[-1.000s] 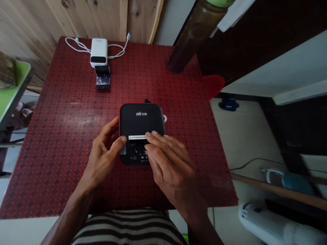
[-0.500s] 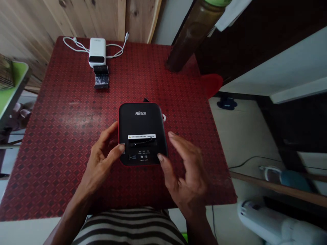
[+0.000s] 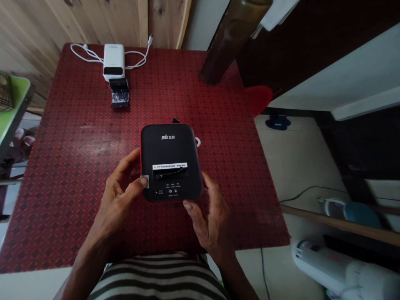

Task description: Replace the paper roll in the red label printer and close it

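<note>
A black label printer (image 3: 170,160) with a white warning strip above its slot sits in the middle of the red patterned table (image 3: 78,166). My left hand (image 3: 120,198) grips the printer's left side, thumb pressed on its front left corner. My right hand (image 3: 211,212) holds the right front corner, thumb at the front edge and fingers curled along the side.
At the back left stand a small white printer (image 3: 113,61) with a white cable (image 3: 84,52) and a black roll (image 3: 119,93) in front of it. A dark post (image 3: 225,41) rises at the back right. A green stool (image 3: 15,100) stands left; white appliances (image 3: 337,268) lie on the floor right.
My right hand has come off the top of the black printer and moved down to its right front corner. The left hand has stayed on the left side.
</note>
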{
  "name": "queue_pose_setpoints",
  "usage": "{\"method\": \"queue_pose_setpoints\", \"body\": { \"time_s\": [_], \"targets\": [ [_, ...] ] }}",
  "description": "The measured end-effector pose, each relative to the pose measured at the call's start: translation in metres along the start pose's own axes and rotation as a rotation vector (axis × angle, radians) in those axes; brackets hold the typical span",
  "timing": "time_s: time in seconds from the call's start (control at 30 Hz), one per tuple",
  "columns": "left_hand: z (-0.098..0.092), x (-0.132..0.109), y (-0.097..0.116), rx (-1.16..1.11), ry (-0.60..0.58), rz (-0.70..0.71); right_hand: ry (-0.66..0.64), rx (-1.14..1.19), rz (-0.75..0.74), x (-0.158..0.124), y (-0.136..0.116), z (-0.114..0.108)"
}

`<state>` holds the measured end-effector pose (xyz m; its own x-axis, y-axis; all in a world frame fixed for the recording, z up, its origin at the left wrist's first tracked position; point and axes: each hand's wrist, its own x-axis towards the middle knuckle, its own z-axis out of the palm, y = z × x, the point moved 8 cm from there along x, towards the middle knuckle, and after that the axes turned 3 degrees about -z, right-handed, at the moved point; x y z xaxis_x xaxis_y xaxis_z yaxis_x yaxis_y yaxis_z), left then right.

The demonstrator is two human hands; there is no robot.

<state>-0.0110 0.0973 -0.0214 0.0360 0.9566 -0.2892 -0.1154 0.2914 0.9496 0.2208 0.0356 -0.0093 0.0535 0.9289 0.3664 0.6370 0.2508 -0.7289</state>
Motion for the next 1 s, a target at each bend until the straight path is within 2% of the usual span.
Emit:
{"method": "queue_pose_setpoints", "body": {
  "time_s": [0.37, 0.5, 0.77, 1.0],
  "targets": [
    [0.002, -0.001, -0.002, 0.018, 0.027, -0.010, -0.034, -0.016, 0.012, -0.012, 0.013, 0.019],
    [0.005, 0.000, 0.001, 0.020, 0.026, -0.010, 0.006, -0.077, -0.031, -0.015, 0.016, 0.017],
    [0.005, 0.001, 0.000, -0.006, 0.027, 0.019, -0.005, -0.105, -0.034, -0.012, 0.018, 0.015],
    [0.004, -0.002, -0.003, -0.015, 0.024, -0.003, -0.114, 0.006, -0.020, 0.000, 0.014, 0.011]
  ]
}}
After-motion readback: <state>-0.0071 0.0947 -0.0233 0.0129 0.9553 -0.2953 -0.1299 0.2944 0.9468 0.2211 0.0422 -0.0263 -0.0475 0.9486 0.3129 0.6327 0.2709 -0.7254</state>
